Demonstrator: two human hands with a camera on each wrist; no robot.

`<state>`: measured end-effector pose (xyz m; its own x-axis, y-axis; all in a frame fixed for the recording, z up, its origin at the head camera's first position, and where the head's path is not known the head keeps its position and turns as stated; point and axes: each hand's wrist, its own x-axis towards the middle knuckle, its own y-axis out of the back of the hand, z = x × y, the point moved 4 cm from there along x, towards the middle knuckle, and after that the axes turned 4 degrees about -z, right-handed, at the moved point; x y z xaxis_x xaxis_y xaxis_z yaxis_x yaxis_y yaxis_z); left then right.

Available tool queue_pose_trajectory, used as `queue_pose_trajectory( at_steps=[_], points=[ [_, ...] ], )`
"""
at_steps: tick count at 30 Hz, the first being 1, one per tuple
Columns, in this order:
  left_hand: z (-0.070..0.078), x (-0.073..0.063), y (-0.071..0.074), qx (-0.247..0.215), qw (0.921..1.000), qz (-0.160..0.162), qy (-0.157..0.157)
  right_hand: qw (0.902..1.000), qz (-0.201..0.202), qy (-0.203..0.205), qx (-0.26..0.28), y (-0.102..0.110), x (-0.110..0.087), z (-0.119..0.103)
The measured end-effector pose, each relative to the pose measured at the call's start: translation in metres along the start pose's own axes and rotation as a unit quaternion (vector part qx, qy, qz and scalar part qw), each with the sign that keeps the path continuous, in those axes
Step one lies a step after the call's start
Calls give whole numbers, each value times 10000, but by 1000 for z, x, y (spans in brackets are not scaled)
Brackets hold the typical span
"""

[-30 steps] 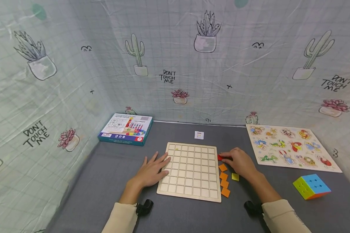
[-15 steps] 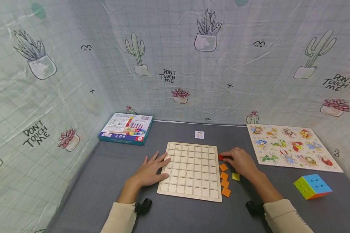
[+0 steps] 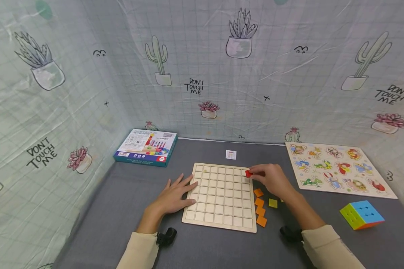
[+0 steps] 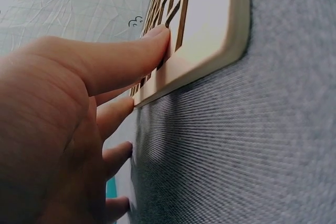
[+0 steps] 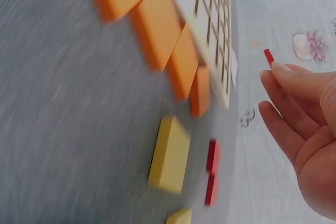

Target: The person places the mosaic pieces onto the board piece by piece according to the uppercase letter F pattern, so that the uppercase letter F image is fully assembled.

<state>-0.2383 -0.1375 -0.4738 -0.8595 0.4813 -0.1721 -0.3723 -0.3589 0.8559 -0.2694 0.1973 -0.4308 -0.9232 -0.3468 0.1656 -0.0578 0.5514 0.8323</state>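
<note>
A wooden grid board with square recesses lies on the table. My left hand rests at its left edge, fingers spread, the thumb on the rim in the left wrist view. Over the far right corner of the board, my right hand pinches a red square tile between thumb and forefinger. In the right wrist view this tile is raised off the board. Several orange tiles lie along the board's right side, near a yellow tile. Two more red tiles show in the right wrist view.
A small printed card lies behind the board. At the back left is a flat toy box. To the right are an insect puzzle board and a puzzle cube. A patterned sheet hangs around the table.
My right hand has lifted a red tile from beside the board and carried it left and away from me, over the far right corner. The left hand has stayed in place.
</note>
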Motion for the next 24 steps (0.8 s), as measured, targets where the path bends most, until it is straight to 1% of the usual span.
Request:
queue_pose_trajectory(
  at_steps=[5,10,13,19,24],
  points=[
    [1,1,1,6,10000,2,29,9994,-87,-55,342,-8,9,-12],
    [1,1,1,22,10000,-2,82,9982,-240,-191,507,-23,19,-20],
    [2,0,2,22,10000,15,88,9977,-314,-251,555,-32,23,-23],
    [3,0,2,8,9999,54,84,9976,-319,-94,609,-45,31,-35],
    [2,1,1,64,9999,64,124,9971,-367,-207,637,-51,39,-44]
  ],
)
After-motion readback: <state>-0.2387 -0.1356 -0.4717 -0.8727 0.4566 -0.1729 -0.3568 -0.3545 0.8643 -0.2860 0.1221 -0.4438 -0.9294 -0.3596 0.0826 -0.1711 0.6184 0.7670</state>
